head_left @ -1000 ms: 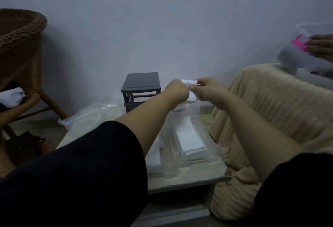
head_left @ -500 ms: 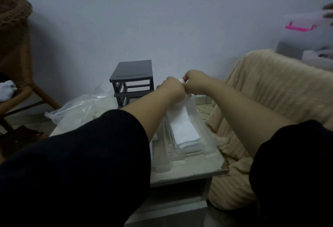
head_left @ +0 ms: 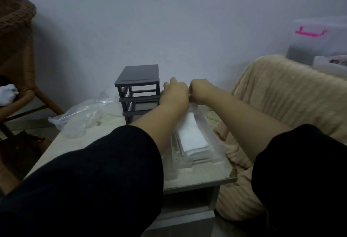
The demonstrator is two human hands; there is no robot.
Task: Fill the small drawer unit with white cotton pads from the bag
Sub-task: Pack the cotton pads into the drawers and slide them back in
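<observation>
Our left hand (head_left: 175,94) and right hand (head_left: 200,91) meet knuckle to knuckle over the far end of a clear drawer (head_left: 210,142); we cannot tell what they pinch. White pads (head_left: 191,137) lie stacked in the drawer. The grey unit (head_left: 138,86) stands just left, the bag (head_left: 80,118) beyond it on the table (head_left: 75,142).

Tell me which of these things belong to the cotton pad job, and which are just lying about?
In the job: grey drawer frame, clear drawer with white cotton pads, plastic bag, both hands.

Lying about: wicker chair, beige blanket, storage box with pink handle.
</observation>
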